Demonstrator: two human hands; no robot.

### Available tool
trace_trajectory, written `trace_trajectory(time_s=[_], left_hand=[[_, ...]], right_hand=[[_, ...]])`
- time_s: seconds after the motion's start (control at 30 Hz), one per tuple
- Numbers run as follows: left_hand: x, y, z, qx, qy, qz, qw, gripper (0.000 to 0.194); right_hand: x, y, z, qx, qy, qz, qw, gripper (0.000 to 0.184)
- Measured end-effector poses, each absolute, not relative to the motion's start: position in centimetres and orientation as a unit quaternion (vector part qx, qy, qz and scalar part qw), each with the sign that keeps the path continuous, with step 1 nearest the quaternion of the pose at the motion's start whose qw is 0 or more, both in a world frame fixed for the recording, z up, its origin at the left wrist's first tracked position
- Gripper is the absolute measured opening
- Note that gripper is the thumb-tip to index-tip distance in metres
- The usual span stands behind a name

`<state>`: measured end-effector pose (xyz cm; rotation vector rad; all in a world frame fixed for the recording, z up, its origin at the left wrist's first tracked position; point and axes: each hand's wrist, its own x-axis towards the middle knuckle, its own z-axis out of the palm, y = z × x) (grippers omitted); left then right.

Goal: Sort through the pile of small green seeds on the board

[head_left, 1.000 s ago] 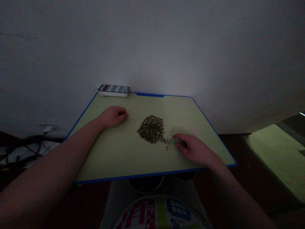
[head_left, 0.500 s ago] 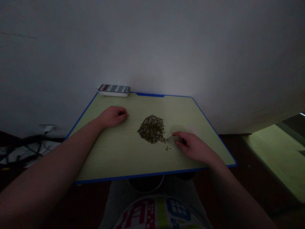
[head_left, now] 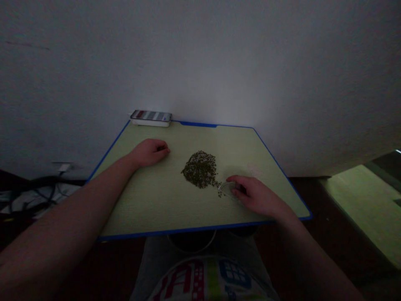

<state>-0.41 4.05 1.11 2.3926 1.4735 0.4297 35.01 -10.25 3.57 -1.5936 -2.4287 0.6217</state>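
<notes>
A loose pile of small dark green-brown beans or seeds (head_left: 200, 170) lies on the middle of the pale tabletop. Several strays trail from its lower right side. My right hand (head_left: 255, 194) is closed around a clear, see-through cup (head_left: 228, 189), tipped low against the table. The cup's rim faces the pile and touches or nearly touches the stray seeds; its exact shape is hard to make out in the dim light. Left of the pile, my left hand (head_left: 150, 152) rests on the table with fingers curled in, and nothing shows in them.
The small table (head_left: 140, 209) has a blue edge and stands against a grey wall (head_left: 213, 62). A phone (head_left: 151, 116) lies on a white box (head_left: 150, 123) at its back left corner. Cables (head_left: 37, 186) run at the far left, below table height.
My right hand has tilted the clear cup slightly, and its rim now shows more plainly by the stray seeds. My left hand and the pile have stayed put.
</notes>
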Motion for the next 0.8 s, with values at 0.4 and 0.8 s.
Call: trace_trajectory(time_s=[0.4, 0.8], left_hand=[[-0.3, 3.9, 1.2, 0.832, 0.515, 0.152, 0.139, 0.037], [-0.4, 4.1, 1.0, 0.833, 0.514, 0.152, 0.139, 0.035]], right_hand=[[32.9, -11.8, 3.4, -0.521, -0.828, 0.183, 0.094, 0.035], [30.1, -14.5, 4.1, -0.495, -0.832, 0.238, 0.08, 0.039]])
